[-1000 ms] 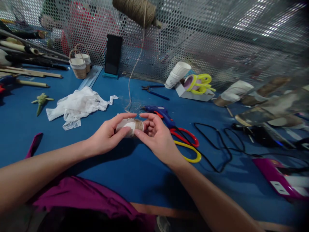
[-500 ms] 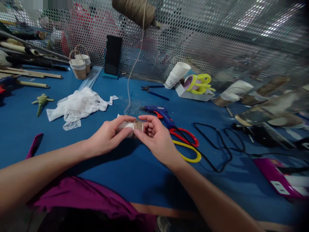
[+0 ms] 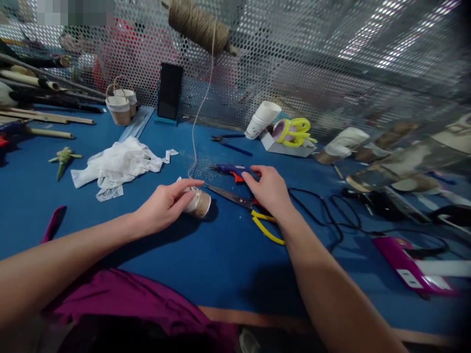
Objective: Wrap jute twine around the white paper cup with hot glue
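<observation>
My left hand grips a small white paper cup lying on its side on the blue table, its base end wound with brown twine. A strand of twine runs up from the cup to a big spool hung on the mesh wall. My right hand rests over the handles of the red and yellow scissors, fingertips reaching the blue glue gun. Its fingers curl down; a grip is not clear.
Crumpled white lace lies to the left, small twine baskets and a dark phone stand at the back. Stacked white cups, blue pliers, black cable and a magenta box fill the right.
My right hand let go of the cup and moved right onto the scissors and glue gun. The left hand lowered the cup onto the table.
</observation>
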A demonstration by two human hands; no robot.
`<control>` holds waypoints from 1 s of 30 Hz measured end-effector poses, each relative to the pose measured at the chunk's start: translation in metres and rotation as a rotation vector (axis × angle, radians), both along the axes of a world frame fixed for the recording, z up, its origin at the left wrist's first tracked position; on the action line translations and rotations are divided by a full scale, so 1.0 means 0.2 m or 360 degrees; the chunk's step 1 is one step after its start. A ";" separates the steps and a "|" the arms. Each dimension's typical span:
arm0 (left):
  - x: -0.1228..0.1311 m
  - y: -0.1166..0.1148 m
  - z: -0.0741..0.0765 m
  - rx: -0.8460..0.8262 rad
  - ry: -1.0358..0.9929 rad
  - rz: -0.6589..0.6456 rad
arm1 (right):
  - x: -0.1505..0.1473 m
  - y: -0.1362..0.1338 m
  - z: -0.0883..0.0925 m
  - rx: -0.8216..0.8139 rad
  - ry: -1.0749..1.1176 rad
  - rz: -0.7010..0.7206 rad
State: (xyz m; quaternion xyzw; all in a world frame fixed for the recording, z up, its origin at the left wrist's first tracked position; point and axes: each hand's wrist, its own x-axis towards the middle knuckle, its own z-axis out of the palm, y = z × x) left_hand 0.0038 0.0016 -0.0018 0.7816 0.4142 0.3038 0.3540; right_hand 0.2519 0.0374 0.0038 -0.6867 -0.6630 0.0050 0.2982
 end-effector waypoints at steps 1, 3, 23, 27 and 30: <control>0.00 0.00 0.00 0.0000 -0.0008 -0.0012 | -0.01 -0.01 0.01 0.0006 0.0015 0.0051; 0.00 0.01 0.00 0.0008 -0.0026 -0.0034 | -0.06 -0.05 0.03 0.0018 0.0050 0.0209; -0.01 -0.01 0.00 0.0134 0.0146 0.0027 | 0.04 0.04 0.05 -0.0783 0.0043 -0.0205; -0.01 0.00 0.00 0.0148 0.0110 0.0049 | 0.03 0.02 0.06 -0.0660 0.0242 -0.0190; -0.01 0.00 0.00 0.0177 0.0068 0.0074 | 0.02 -0.02 0.07 -0.0564 0.0503 -0.0079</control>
